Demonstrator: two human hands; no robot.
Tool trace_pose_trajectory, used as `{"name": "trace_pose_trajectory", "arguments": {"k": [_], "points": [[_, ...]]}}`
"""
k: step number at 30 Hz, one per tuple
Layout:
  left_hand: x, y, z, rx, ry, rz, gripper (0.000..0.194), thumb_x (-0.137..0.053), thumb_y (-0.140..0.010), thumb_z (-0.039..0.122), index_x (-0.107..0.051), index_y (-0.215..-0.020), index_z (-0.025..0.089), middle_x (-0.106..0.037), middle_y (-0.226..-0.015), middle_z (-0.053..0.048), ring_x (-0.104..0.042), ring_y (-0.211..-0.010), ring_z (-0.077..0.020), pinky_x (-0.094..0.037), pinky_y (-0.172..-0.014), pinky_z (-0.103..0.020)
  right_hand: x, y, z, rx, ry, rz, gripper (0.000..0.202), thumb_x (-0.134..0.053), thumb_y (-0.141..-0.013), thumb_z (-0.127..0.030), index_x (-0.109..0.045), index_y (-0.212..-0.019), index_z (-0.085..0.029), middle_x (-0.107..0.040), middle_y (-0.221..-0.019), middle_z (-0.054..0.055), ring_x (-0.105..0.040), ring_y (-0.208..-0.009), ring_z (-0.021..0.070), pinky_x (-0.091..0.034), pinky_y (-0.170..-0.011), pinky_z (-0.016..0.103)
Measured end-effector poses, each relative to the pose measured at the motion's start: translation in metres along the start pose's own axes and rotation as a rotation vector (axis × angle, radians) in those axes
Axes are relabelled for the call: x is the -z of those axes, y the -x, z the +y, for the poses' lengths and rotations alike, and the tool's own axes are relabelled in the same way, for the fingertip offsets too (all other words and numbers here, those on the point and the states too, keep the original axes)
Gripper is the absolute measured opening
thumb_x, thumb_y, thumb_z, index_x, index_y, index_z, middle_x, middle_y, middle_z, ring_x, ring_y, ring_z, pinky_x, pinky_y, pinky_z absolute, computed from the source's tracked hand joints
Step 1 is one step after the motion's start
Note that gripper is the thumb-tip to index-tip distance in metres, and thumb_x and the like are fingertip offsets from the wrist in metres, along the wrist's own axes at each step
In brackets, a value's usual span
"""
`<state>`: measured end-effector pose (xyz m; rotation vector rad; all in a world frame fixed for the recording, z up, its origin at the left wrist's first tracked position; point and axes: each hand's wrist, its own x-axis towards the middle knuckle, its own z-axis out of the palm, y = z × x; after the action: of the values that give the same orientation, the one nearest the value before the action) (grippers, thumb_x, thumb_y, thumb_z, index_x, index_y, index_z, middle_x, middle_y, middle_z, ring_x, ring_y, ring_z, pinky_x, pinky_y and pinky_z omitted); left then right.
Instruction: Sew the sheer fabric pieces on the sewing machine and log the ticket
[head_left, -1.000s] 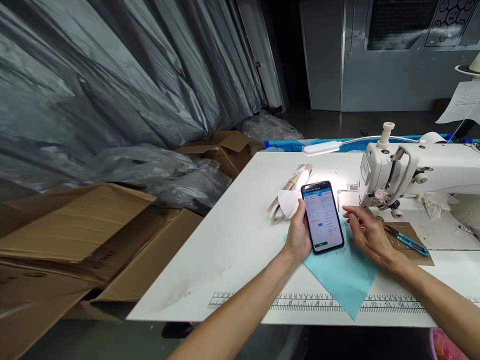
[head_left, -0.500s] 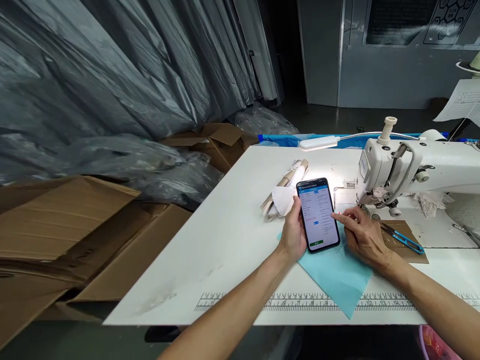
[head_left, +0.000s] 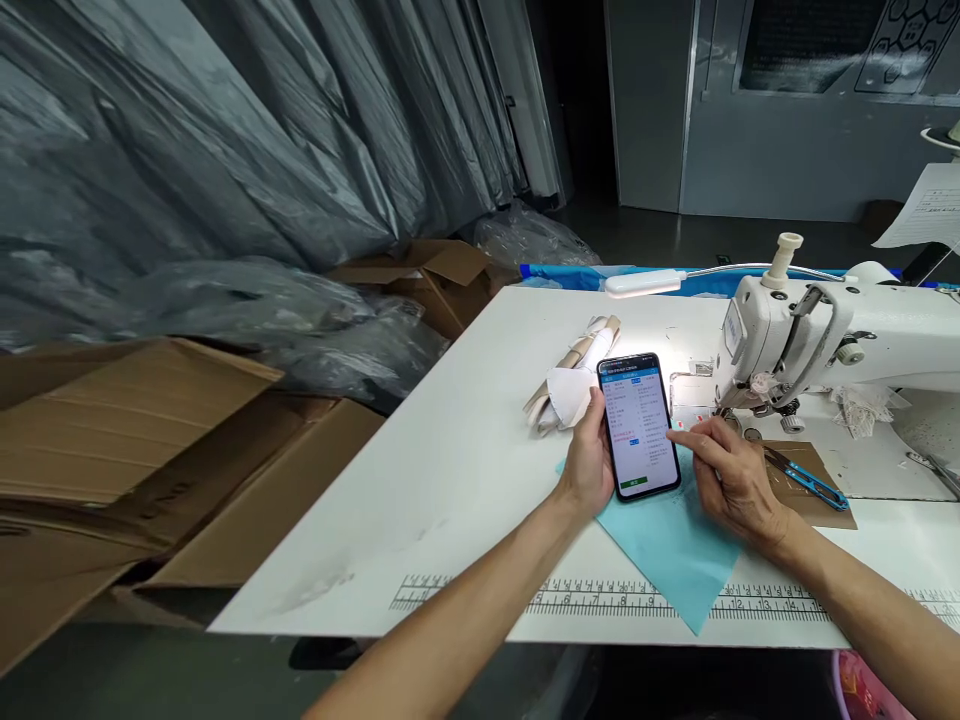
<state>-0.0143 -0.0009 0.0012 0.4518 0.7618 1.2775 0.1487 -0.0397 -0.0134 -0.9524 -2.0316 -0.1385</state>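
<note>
A smartphone (head_left: 642,430) with a lit page of text is held upright in my left hand (head_left: 589,458), the fingers closed around its left edge and back. At the phone's right edge, my right hand (head_left: 735,475) stretches its index finger to the screen; the other fingers are bent and hold nothing. Light blue fabric (head_left: 675,560) lies beneath the phone and both hands. Behind the phone sits a bundle of rolled beige and white cloth (head_left: 577,370). Just right of my right hand, blue thread snips (head_left: 810,482) rest on a piece of brown cardboard (head_left: 832,515).
A white sewing machine (head_left: 787,330) stands on the right of the white table (head_left: 360,530), which has a printed ruler (head_left: 630,600) along its front edge. Scissors (head_left: 934,470) lie at far right. Open cardboard boxes (head_left: 135,430) and plastic sheeting (head_left: 300,310) fill the left.
The camera view has shifted slightly. My left hand keeps its hold on the phone, and the right index finger stays by the screen's right edge.
</note>
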Motion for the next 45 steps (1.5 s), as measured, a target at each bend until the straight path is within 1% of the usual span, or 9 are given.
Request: {"name": "trace_pose_trajectory", "arguments": {"k": [5,9,16,22,26,30,34,41,45], "points": [[-0.003,0.001,0.001,0.037,0.026,0.024,0.047,-0.036,-0.101,0.046,-0.072,-0.095,0.017,-0.076,-0.093,-0.006,-0.07,-0.098,-0.0217,-0.051,-0.098,-0.035,-0.006,0.007,-0.011,0.208,-0.009,-0.175,0.033,-0.038,-0.089,-0.008,-0.065,-0.106,-0.014,-0.052,-0.06,-0.002,-0.042,-0.048,0.0113,-0.027,-0.046,0.025],[-0.001,0.0,0.001,0.068,0.036,0.009,0.048,-0.036,-0.101,0.049,-0.072,-0.096,0.017,-0.076,-0.09,-0.006,-0.07,-0.097,-0.0228,-0.052,-0.097,-0.038,-0.011,0.014,-0.011,0.227,0.055,-0.267,0.033,-0.041,-0.086,-0.008,-0.066,-0.108,-0.014,-0.053,-0.058,-0.002,-0.044,-0.048,0.0117,-0.024,-0.047,0.027],[0.004,-0.003,-0.002,0.069,0.064,-0.041,0.045,-0.043,-0.097,0.052,-0.072,-0.1,0.018,-0.076,-0.094,-0.007,-0.07,-0.094,-0.0239,-0.052,-0.095,-0.038,-0.012,0.014,-0.012,0.242,0.098,-0.335,0.032,-0.045,-0.086,-0.01,-0.067,-0.109,-0.016,-0.054,-0.059,-0.002,-0.045,-0.048,0.0121,-0.022,-0.047,0.029],[0.002,0.0,-0.001,0.042,0.03,-0.006,0.047,-0.039,-0.099,0.05,-0.072,-0.101,0.017,-0.076,-0.093,-0.006,-0.07,-0.094,-0.023,-0.052,-0.095,-0.037,-0.01,0.012,-0.014,0.21,-0.011,-0.199,0.036,-0.036,-0.088,-0.007,-0.066,-0.107,-0.014,-0.054,-0.058,-0.003,-0.045,-0.047,0.0109,-0.025,-0.047,0.026],[0.001,0.001,0.0,0.051,0.012,-0.001,0.049,-0.039,-0.1,0.05,-0.073,-0.098,0.014,-0.076,-0.089,-0.007,-0.071,-0.084,-0.021,-0.054,-0.088,-0.034,-0.008,0.008,-0.014,0.188,-0.072,-0.117,0.034,-0.035,-0.09,-0.004,-0.065,-0.104,-0.011,-0.054,-0.057,-0.003,-0.045,-0.046,0.0097,-0.028,-0.045,0.024],[0.001,0.001,0.0,0.03,0.026,0.022,0.046,-0.04,-0.1,0.047,-0.073,-0.096,0.015,-0.076,-0.085,-0.005,-0.071,-0.077,-0.0188,-0.055,-0.084,-0.032,-0.005,0.004,-0.014,0.186,-0.114,-0.053,0.031,-0.035,-0.09,-0.004,-0.062,-0.1,-0.015,-0.051,-0.056,-0.004,-0.042,-0.044,0.0098,-0.026,-0.044,0.024],[0.002,0.002,0.0,0.023,-0.001,0.011,0.046,-0.042,-0.099,0.048,-0.073,-0.099,0.014,-0.076,-0.086,-0.007,-0.071,-0.078,-0.0202,-0.055,-0.087,-0.034,-0.002,0.003,-0.014,0.189,-0.139,0.001,0.031,-0.035,-0.09,-0.003,-0.06,-0.104,-0.015,-0.048,-0.055,-0.005,-0.041,-0.043,0.0098,-0.026,-0.043,0.025],[0.005,0.006,0.002,-0.008,0.006,-0.036,0.043,-0.05,-0.095,0.05,-0.074,-0.097,0.015,-0.076,-0.091,-0.008,-0.072,-0.078,-0.0206,-0.057,-0.083,-0.033,-0.001,0.004,-0.013,0.195,-0.154,0.066,0.039,-0.036,-0.088,-0.001,-0.058,-0.116,-0.017,-0.047,-0.055,-0.006,-0.041,-0.043,0.0103,-0.026,-0.043,0.025],[0.007,0.006,0.004,-0.04,0.007,-0.032,0.041,-0.053,-0.094,0.049,-0.073,-0.098,0.014,-0.076,-0.086,-0.007,-0.071,-0.074,-0.0194,-0.057,-0.083,-0.033,-0.001,0.005,-0.012,0.187,-0.146,0.081,0.038,-0.037,-0.089,-0.001,-0.059,-0.116,-0.017,-0.046,-0.055,-0.006,-0.04,-0.043,0.0105,-0.026,-0.044,0.025]]}}
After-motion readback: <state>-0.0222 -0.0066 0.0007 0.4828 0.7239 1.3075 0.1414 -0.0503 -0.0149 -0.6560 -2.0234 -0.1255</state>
